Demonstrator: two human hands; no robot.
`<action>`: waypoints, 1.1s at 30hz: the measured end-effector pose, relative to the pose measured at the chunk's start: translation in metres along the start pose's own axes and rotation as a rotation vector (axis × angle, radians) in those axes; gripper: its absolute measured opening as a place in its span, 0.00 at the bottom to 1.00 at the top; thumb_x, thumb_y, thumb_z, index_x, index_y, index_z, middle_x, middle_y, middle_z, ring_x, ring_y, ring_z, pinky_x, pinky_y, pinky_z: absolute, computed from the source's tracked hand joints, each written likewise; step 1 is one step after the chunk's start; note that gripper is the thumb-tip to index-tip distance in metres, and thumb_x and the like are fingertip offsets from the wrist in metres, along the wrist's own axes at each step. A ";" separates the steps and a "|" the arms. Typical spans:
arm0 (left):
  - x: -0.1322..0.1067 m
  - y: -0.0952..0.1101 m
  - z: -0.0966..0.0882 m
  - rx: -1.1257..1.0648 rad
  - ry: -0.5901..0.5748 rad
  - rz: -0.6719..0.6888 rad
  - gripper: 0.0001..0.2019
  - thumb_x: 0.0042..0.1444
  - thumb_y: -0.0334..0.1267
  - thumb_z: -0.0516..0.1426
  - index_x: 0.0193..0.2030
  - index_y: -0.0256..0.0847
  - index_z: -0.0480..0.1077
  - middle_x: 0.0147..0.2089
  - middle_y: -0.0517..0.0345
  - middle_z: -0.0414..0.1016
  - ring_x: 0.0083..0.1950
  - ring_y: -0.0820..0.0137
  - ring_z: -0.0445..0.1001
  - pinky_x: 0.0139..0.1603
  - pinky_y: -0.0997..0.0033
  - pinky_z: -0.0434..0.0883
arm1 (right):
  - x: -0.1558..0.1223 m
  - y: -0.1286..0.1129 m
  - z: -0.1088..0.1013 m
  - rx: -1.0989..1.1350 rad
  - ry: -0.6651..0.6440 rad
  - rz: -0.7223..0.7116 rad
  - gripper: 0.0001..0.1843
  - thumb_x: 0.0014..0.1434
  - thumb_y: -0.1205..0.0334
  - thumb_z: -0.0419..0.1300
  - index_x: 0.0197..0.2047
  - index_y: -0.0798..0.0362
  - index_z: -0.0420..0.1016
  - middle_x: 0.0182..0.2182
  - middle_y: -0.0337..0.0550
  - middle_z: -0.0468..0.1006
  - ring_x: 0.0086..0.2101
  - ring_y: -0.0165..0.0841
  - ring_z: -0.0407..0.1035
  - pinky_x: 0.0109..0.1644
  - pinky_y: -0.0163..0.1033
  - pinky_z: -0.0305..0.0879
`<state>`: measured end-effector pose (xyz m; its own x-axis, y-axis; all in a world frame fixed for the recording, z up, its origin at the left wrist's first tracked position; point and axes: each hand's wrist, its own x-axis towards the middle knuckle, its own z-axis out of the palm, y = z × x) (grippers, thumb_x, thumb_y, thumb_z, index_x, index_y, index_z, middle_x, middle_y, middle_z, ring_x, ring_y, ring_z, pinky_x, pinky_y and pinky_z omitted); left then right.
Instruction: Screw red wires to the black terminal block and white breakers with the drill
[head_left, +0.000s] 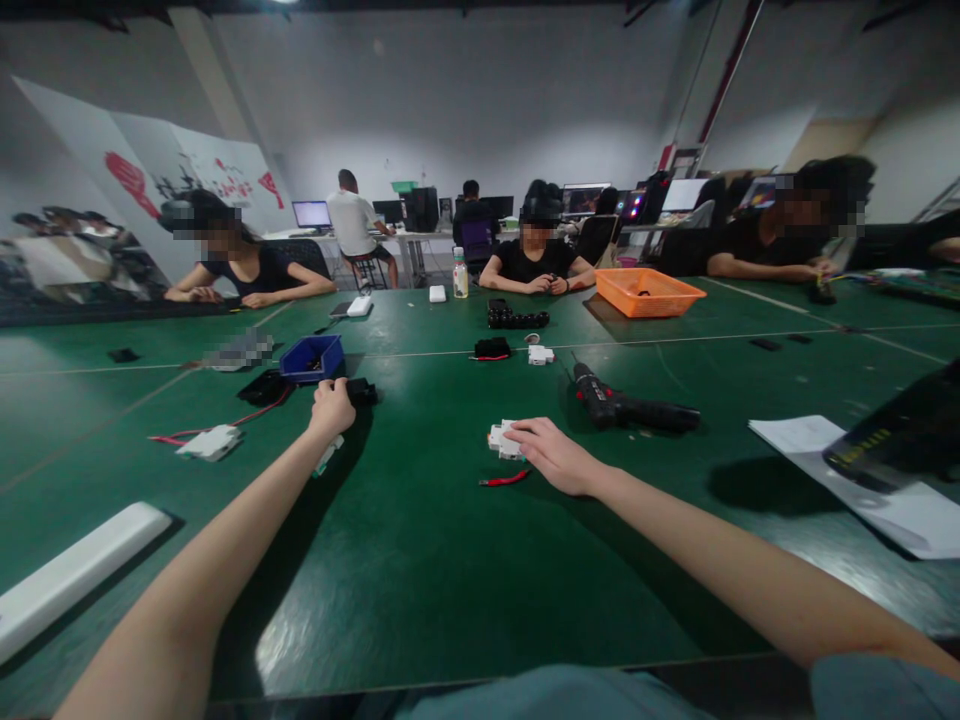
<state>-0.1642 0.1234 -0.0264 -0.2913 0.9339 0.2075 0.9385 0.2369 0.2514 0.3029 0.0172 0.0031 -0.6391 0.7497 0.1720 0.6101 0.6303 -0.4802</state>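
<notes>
My left hand (330, 405) is stretched out over the green table (420, 560), its fingers closed around a small black part (363, 391) just right of a blue bin (313, 357). My right hand (553, 454) lies on the table with its fingertips touching a small white component (503, 440). A short red wire (504, 481) lies just in front of that hand. A black and red power screwdriver (630, 405) rests on the table to the right of my right hand.
White parts with red wires (210, 441) lie at the left, a white bar (71, 575) at the near left edge, papers (862, 480) at the right. An orange tray (648, 292) and black parts (516, 318) sit further back. Several people sit around the far side.
</notes>
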 end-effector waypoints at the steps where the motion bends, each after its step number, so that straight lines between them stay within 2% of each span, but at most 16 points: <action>1: 0.000 0.000 0.000 -0.003 0.003 0.000 0.34 0.50 0.30 0.54 0.67 0.38 0.57 0.66 0.34 0.54 0.66 0.44 0.59 0.61 0.45 0.67 | 0.000 -0.001 0.000 -0.001 0.003 -0.001 0.28 0.73 0.47 0.40 0.66 0.45 0.67 0.65 0.46 0.64 0.64 0.43 0.54 0.66 0.57 0.57; 11: -0.001 -0.001 -0.002 -0.010 0.066 -0.046 0.30 0.50 0.30 0.55 0.62 0.33 0.60 0.62 0.31 0.57 0.62 0.44 0.64 0.61 0.46 0.67 | 0.000 0.002 0.003 -0.022 0.028 -0.014 0.26 0.73 0.47 0.43 0.67 0.43 0.67 0.65 0.45 0.65 0.64 0.45 0.55 0.66 0.59 0.58; 18: -0.007 0.003 0.002 0.034 0.096 -0.049 0.28 0.54 0.32 0.52 0.64 0.29 0.58 0.61 0.27 0.59 0.63 0.40 0.61 0.55 0.41 0.70 | 0.001 0.004 0.003 -0.042 0.032 -0.042 0.25 0.73 0.48 0.44 0.66 0.44 0.66 0.64 0.46 0.65 0.64 0.44 0.55 0.66 0.58 0.58; 20: -0.008 0.004 0.002 0.038 0.101 -0.036 0.30 0.55 0.32 0.51 0.66 0.31 0.56 0.63 0.27 0.58 0.64 0.40 0.60 0.56 0.40 0.69 | 0.001 0.003 0.002 -0.052 0.026 -0.039 0.25 0.73 0.48 0.44 0.67 0.44 0.66 0.64 0.47 0.65 0.64 0.44 0.55 0.66 0.57 0.58; 24: -0.008 0.004 0.002 0.030 0.096 -0.001 0.36 0.54 0.31 0.51 0.72 0.41 0.51 0.70 0.34 0.52 0.68 0.42 0.56 0.62 0.37 0.63 | -0.001 -0.008 0.001 -0.105 0.013 -0.015 0.26 0.72 0.48 0.44 0.68 0.44 0.64 0.65 0.47 0.65 0.62 0.45 0.57 0.64 0.58 0.60; 28: -0.006 0.001 0.006 0.053 0.092 0.062 0.36 0.53 0.30 0.51 0.71 0.43 0.54 0.71 0.36 0.54 0.71 0.44 0.52 0.65 0.33 0.56 | -0.002 -0.029 0.000 -0.217 -0.025 0.034 0.28 0.72 0.44 0.44 0.67 0.47 0.65 0.62 0.51 0.67 0.57 0.45 0.64 0.60 0.53 0.63; 31: -0.005 -0.001 0.008 0.046 0.105 0.086 0.34 0.52 0.31 0.52 0.69 0.40 0.58 0.68 0.35 0.58 0.70 0.44 0.53 0.67 0.34 0.52 | 0.015 -0.034 -0.006 -0.341 -0.066 0.015 0.26 0.70 0.43 0.47 0.60 0.48 0.72 0.54 0.51 0.74 0.51 0.44 0.67 0.55 0.51 0.64; 33: -0.007 0.000 0.008 0.038 0.122 0.071 0.33 0.51 0.33 0.53 0.67 0.38 0.60 0.66 0.35 0.60 0.70 0.44 0.54 0.67 0.35 0.51 | 0.041 -0.027 -0.013 -0.395 -0.063 0.000 0.24 0.71 0.45 0.47 0.53 0.49 0.76 0.48 0.50 0.77 0.49 0.43 0.68 0.54 0.49 0.64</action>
<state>-0.1610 0.1190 -0.0352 -0.2423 0.9098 0.3370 0.9631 0.1836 0.1967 0.2663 0.0334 0.0341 -0.6588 0.7438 0.1128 0.7357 0.6683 -0.1099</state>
